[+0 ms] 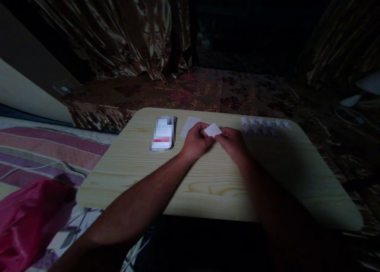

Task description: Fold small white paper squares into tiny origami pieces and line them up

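Observation:
Between my two hands, above the middle of the table, is a small white square of folded paper [213,129] turned corner-on, with a dark spot at its centre. My left hand [196,139] pinches its left side, thumb on the near edge. On the right side, my right hand [233,142] grips it with thumb and fingers. A flat white sheet of paper [189,126] lies just beyond my left hand, partly covered by it. To the right, several small white folded paper pieces [261,122] sit in two rows on the table.
A phone [163,133] with a lit, blurred screen lies on the left of the wooden table [208,189]. A striped bed [44,145] with a pink cloth [32,220] borders the table's left. Patterned curtains [142,26] hang behind; a white cable [350,113] lies at far right.

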A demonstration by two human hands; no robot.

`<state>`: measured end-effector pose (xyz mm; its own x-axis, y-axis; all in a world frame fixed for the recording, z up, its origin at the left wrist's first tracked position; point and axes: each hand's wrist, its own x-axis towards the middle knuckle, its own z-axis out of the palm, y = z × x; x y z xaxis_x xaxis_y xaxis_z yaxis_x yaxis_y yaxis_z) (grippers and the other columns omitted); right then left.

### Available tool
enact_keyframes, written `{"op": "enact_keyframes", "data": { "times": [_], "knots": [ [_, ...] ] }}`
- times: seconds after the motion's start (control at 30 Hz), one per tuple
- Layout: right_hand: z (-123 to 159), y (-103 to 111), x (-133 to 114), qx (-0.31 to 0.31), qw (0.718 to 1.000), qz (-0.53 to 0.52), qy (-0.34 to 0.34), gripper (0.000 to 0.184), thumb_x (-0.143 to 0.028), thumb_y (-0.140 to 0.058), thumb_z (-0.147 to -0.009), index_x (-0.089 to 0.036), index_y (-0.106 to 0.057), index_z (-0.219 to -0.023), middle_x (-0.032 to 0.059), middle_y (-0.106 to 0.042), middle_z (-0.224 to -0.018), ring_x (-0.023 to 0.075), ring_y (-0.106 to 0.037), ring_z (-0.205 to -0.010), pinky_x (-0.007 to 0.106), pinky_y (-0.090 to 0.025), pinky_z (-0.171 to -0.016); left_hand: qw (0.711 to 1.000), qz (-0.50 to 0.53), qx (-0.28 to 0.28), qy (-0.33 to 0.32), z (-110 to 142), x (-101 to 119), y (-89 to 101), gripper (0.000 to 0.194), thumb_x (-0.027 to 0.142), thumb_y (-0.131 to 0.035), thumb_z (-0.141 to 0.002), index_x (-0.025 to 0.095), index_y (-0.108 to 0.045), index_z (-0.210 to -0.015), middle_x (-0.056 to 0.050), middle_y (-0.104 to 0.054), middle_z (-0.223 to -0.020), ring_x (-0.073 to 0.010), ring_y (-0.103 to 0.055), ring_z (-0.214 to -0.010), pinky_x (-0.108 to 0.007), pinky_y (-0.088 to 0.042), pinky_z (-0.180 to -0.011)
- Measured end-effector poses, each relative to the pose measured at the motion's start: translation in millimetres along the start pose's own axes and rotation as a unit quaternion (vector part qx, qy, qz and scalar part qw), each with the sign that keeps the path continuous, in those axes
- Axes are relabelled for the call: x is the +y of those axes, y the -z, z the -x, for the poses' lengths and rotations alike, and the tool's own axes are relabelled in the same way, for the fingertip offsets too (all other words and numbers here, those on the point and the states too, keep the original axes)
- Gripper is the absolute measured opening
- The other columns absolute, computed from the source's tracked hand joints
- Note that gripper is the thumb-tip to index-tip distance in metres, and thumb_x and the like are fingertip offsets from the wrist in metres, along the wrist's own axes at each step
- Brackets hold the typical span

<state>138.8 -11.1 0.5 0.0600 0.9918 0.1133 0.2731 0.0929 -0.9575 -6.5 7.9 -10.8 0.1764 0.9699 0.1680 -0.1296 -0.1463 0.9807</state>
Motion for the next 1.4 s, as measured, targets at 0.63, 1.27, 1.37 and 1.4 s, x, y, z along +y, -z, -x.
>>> {"op": "enact_keyframes", "data": {
  "times": [0.63,1.27,1.37,1.4],
  "knots": [
    [-4,-1,11,-0.022,0.997,0.060,0.034,0.012,-0.027,-0.063,-0.066,-0.018,-0.057,-0.063,-0.0054,-0.050,-0.054,0.0099,-0.044,-0.051,0.023,-0.030,-0.048,0.991,0.084,0.039,0.094,-4,11,5.4,0.020,0.031,-0.072,-0.068,0.014,-0.063,-0.073,-0.001,-0.063,-0.065,-0.0102,-0.054,-0.057,-0.023,-0.040,-0.055],
    [-7,15,7,-0.119,0.985,-0.038,0.118,0.012,-0.020,-0.064,-0.074,-0.018,-0.070,-0.084,0.0038,-0.070,-0.086,0.0126,-0.061,-0.064,0.024,-0.047,-0.055,0.984,0.102,-0.024,0.147,-7,7,9.3,0.017,0.025,-0.073,-0.061,0.013,-0.061,-0.061,0.000,-0.059,-0.054,-0.0090,-0.049,-0.048,-0.023,-0.035,-0.049],
    [-7,18,5,-0.133,0.984,-0.030,0.116,0.011,-0.022,-0.065,-0.075,-0.018,-0.070,-0.084,0.0037,-0.070,-0.087,0.0114,-0.060,-0.062,0.025,-0.048,-0.057,0.982,0.100,-0.038,0.153,-7,8,10.3,0.016,0.025,-0.073,-0.062,0.013,-0.062,-0.062,0.000,-0.059,-0.054,-0.0086,-0.049,-0.048,-0.023,-0.034,-0.048],
    [-6,19,4,-0.137,0.984,-0.023,0.113,0.011,-0.024,-0.065,-0.075,-0.018,-0.070,-0.084,0.0037,-0.070,-0.087,0.0113,-0.060,-0.061,0.025,-0.048,-0.057,0.982,0.101,-0.044,0.153,-7,8,10.6,0.016,0.025,-0.073,-0.062,0.013,-0.062,-0.062,0.000,-0.059,-0.054,-0.0086,-0.049,-0.048,-0.023,-0.034,-0.048]
  ]
}}
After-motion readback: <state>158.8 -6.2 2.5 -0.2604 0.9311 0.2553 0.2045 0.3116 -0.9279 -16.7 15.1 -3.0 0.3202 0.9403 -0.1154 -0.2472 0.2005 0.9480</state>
